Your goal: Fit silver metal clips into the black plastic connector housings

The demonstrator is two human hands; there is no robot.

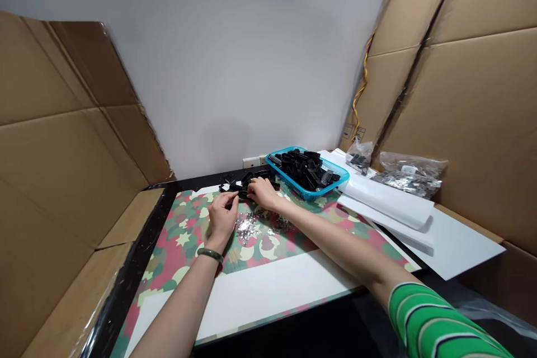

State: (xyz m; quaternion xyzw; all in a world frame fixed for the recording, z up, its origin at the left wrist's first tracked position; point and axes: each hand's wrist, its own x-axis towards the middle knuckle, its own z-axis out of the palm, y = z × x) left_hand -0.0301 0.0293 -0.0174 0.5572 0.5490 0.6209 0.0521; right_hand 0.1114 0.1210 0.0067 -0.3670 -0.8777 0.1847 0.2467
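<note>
Both hands reach to the far side of a camouflage-patterned mat (184,235). My left hand (222,213), with a green bangle on its wrist, has its fingers curled in a pinch at the edge of a small pile of black plastic parts (251,179). My right hand (263,191) rests on that pile with fingers bent over the parts. What either hand grips is too small to make out. A heap of small shiny metal pieces (247,227) lies on the mat just below the hands.
A blue basket (310,193) full of black parts stands right of the hands. White sheets (390,201) and two clear bags of parts (409,176) lie further right. Cardboard walls (62,179) close in the left and right sides. A white sheet (272,285) covers the mat's near part.
</note>
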